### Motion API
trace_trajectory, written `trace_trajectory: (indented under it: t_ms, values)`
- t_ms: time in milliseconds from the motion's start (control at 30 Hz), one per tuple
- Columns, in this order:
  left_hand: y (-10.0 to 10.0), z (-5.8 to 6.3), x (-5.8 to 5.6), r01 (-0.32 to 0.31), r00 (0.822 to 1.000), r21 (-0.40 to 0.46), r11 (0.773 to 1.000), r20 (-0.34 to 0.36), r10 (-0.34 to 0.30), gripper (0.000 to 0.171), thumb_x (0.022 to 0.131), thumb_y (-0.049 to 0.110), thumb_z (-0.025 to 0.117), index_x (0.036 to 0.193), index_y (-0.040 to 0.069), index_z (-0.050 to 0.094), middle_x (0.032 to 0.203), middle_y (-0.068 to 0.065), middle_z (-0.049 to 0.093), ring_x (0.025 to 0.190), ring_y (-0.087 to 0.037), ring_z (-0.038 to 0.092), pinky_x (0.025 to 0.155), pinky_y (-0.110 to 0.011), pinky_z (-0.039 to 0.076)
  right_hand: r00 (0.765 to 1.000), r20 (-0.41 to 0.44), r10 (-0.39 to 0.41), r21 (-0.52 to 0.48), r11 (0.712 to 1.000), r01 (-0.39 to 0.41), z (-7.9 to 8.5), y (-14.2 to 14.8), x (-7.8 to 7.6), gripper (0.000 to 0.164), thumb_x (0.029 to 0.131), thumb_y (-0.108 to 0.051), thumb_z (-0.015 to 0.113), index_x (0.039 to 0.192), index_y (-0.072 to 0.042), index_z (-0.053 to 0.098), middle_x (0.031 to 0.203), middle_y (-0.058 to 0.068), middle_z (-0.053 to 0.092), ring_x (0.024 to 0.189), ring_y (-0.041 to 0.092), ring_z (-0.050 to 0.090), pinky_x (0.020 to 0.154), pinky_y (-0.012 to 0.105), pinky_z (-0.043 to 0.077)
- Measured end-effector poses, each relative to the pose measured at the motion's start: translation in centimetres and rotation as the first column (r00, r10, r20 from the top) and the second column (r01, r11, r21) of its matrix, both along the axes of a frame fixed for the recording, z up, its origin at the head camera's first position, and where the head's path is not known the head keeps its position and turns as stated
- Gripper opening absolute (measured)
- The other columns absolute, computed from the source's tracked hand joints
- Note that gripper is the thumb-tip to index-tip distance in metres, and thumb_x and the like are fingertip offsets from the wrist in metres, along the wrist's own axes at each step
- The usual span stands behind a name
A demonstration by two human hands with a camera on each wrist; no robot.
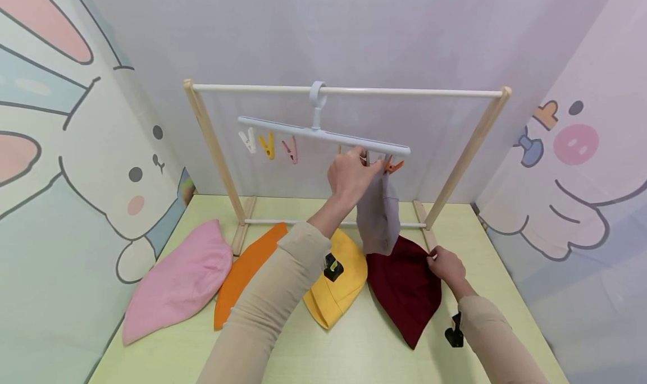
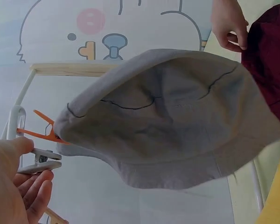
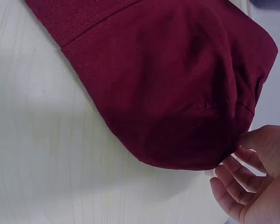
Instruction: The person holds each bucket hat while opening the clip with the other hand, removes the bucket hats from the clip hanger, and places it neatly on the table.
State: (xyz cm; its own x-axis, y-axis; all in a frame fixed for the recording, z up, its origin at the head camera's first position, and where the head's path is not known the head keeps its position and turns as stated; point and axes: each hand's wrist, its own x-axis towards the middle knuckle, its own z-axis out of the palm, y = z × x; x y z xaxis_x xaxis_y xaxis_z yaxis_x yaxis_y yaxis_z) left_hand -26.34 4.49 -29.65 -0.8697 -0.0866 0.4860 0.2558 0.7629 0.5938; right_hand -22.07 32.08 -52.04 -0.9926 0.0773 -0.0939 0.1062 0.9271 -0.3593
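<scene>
My left hand (image 1: 354,173) is raised under the right half of the pale blue clip hanger (image 1: 283,127). Its thumb and fingers pinch a grey clothespin (image 2: 43,161), mostly hidden in the head view. Beside that hand a grey bucket hat (image 1: 376,218) hangs from an orange clothespin (image 2: 46,133), its opening facing the left wrist camera. Lower right, my right hand (image 1: 447,263) pinches the edge of a maroon bucket hat (image 3: 163,88) between thumb and fingers. That hat lies folded on the table, just below the grey one.
A wooden rack with a white rail (image 1: 404,92) carries the tilted hanger. White (image 1: 247,140), yellow (image 1: 267,145) and pink clothespins (image 1: 290,150) hang on its left half. Pink (image 1: 177,283), orange (image 1: 253,266) and yellow hats (image 1: 341,283) lie on the table (image 1: 298,367).
</scene>
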Motion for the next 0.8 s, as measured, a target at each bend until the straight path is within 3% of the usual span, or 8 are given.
trace_trajectory:
  t_ms: [367,600,800]
  values:
    - [-0.2,-0.3,-0.2,-0.004,1.0,-0.003,1.0,-0.011,0.004,0.028,0.07,0.048,0.062,0.068,0.02,0.058,0.056,0.011,0.054,0.047,-0.006,0.046,0.04,-0.021,0.033,0.994,-0.11,0.002,-0.038,0.999,-0.006,1.4,-0.2,0.1,0.026,0.083,-0.022,0.049,0.097,-0.002,0.057,0.091,0.016,0.063,0.07,0.029,0.058,0.049,0.037,0.04]
    - [-0.2,-0.5,0.1,0.007,1.0,-0.001,1.0,0.01,-0.007,0.03,0.071,0.049,0.062,0.071,0.019,0.058,0.058,0.011,0.055,0.049,-0.006,0.047,0.042,-0.021,0.034,0.974,-0.222,0.032,-0.051,0.998,-0.045,3.0,-0.8,0.2,0.027,0.084,-0.022,0.05,0.102,-0.003,0.057,0.091,0.015,0.064,0.08,0.033,0.059,0.057,0.043,0.043]
    - [-0.3,-0.5,0.0,0.008,1.0,0.009,1.0,0.005,-0.008,0.028,0.071,0.045,0.063,0.074,0.017,0.061,0.058,0.01,0.055,0.049,-0.007,0.048,0.042,-0.022,0.035,0.963,-0.261,0.062,-0.054,0.995,-0.078,3.7,-1.7,0.2,0.027,0.084,-0.02,0.051,0.104,-0.003,0.057,0.09,0.014,0.064,0.081,0.03,0.06,0.059,0.044,0.044]
